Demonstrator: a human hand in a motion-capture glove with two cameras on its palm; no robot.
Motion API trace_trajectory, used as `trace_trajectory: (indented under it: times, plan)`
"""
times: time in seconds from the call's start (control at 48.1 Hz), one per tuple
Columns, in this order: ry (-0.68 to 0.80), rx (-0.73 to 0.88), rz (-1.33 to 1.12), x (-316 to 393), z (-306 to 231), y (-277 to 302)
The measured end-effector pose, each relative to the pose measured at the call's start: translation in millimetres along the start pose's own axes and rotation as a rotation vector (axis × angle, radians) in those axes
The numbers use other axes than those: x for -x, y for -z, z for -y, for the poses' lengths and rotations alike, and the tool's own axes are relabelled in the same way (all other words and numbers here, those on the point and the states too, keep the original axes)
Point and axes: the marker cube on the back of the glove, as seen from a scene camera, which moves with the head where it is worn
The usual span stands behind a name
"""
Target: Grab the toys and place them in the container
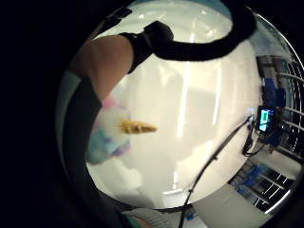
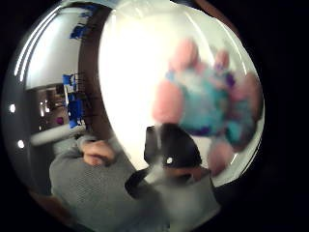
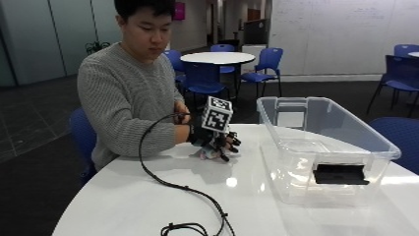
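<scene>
One soft plush unicorn toy point(image 2: 207, 104), light and squashy by its look, lies on the white table point(image 3: 131, 196) left of the clear container point(image 3: 327, 147), under the gloved right hand point(image 3: 213, 140) whose curled fingers close around its body, the best hold.

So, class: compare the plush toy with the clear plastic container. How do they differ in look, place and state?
1. The plush toy is fluffy, in pink, blue and white with a golden horn; the clear plastic container is hard and see-through.
2. The toy is small, under the gloved right hand; the container is far larger.
3. The hand covers the toy; the container stands untouched, open-topped, apart from the hand.

Both are over the same white table.
</scene>
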Motion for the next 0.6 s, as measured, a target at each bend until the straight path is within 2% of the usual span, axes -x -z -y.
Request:
trace_trajectory:
  times: [0.312, 0.603]
  plan:
    - [-0.008, -0.074, -0.04, 4.9, -1.8, -14.4]
    - [-0.016, -0.423, 0.032, 4.9, 1.9, -11.2]
